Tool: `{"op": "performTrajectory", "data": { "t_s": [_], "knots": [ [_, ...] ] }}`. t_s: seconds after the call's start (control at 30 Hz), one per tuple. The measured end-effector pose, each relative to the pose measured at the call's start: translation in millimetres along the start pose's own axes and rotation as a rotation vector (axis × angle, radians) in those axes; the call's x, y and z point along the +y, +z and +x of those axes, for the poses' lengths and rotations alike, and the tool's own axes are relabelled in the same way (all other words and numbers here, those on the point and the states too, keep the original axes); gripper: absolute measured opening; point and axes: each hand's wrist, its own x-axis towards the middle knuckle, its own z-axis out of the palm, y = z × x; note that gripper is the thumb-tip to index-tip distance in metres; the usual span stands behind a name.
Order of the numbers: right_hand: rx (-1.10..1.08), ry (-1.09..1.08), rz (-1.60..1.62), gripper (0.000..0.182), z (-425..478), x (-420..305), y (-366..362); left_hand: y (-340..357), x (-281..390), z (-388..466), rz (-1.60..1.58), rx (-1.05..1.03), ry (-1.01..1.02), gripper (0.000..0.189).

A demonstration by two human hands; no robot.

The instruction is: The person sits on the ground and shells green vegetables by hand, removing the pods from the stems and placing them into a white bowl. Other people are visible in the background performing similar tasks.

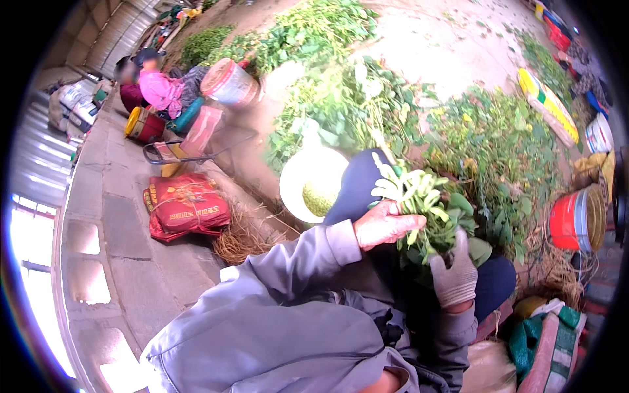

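My bare left hand (390,227) grips a leafy bean plant (420,194) with clusters of pale green pods, held above my lap. My right hand (454,277), in a pale knitted glove, is against the plant's lower leaves, with thumb and forefinger spread apart. Leaves hide some of its fingertips. Beside my left knee stands a white bucket (290,184), its inside partly washed out by glare. Small green pods or beans (319,199) lie in it.
Heaped bean plants (491,137) cover the ground ahead. At left are a red bag (186,206), a metal-framed chair (196,158), a tilted bucket (231,83) and two seated people (159,88). A yellow-and-white sack (548,108) and a red tin (570,221) lie right.
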Motion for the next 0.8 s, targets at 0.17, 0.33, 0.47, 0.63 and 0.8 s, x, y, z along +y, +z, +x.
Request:
{"op": "performTrajectory", "data": {
  "t_s": [0.17, 0.33, 0.47, 0.63, 0.8],
  "knots": [
    [-0.164, -0.067, -0.328, 0.022, -1.4, -3.0, 25.8, -2.6, 4.6, 5.2, 0.174, -0.096, 0.226, 0.02],
    [-0.06, -0.317, -0.334, 0.011, -4.2, 9.8, 41.2, -10.2, -19.0, 4.5, 0.282, 0.055, 0.303, 0.029],
    [0.189, -0.422, -0.457, 0.009, 3.9, 11.9, 13.3, -11.9, -14.8, 1.3, 0.314, 0.059, 0.417, 0.042],
    [0.205, -0.424, -0.662, 0.009, 8.6, -12.7, -3.1, -24.6, -23.8, -1.9, 0.344, 0.043, 0.362, 0.027],
    [0.214, -0.319, -0.337, 0.009, 2.2, 0.8, -6.2, -7.2, -31.0, -6.6, 0.217, 0.058, 0.355, 0.021]
  ]
}}
